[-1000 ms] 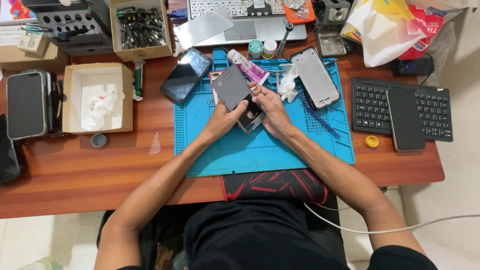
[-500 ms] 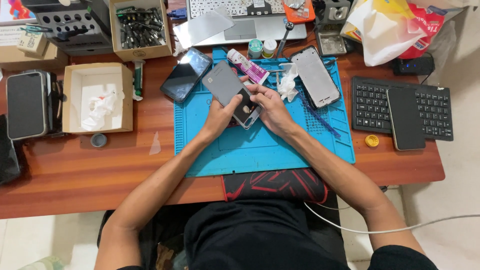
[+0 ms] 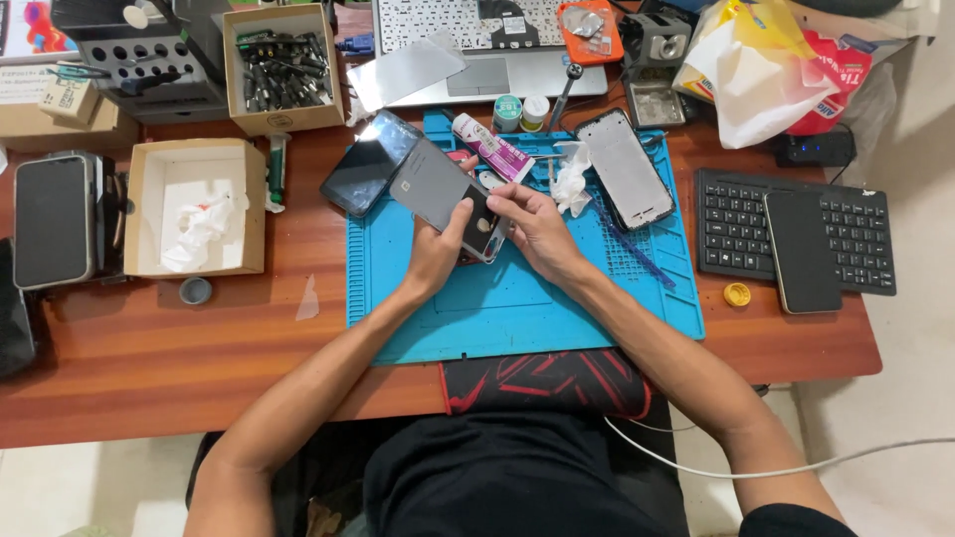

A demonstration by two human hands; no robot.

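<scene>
- Grey phone back panel (image 3: 438, 191): flat, thin, rounded-rectangle, matte look; held over the upper-middle of the blue mat (image 3: 517, 308), just above it.
- Long axis runs diagonal, upper-left end toward the dark phone (image 3: 370, 163), lower-right end at the hands; broad face up toward the camera.
- Left hand (image 3: 435, 254): grip closed on the panel's lower end, thumb on top, fingers underneath.
- Right hand (image 3: 534, 224): fingers pinched at the panel's lower-right corner, touching it; grip closed on that same edge, fingertips partly hidden.
- Mat: soft-looking rubbery sheet, bright blue, with small moulded compartments along the top and right side; lies flat on the counter (image 3: 149, 348), reddish wood grain.
- Dark phone: glossy glass, lies tilted at the mat's upper-left corner, just beside the panel's far end.
- Empty phone frame (image 3: 624, 167): rounded rectangle, grey inside, dark rim, on the mat right of the hands, long axis near upright.
- Crumpled white tissue (image 3: 572, 179) between frame and right hand.
- Black keyboard (image 3: 736, 229) well right, a black phone (image 3: 801, 254) lying on it.
- Open cardboard box (image 3: 149, 204) left, white paper inside.
</scene>
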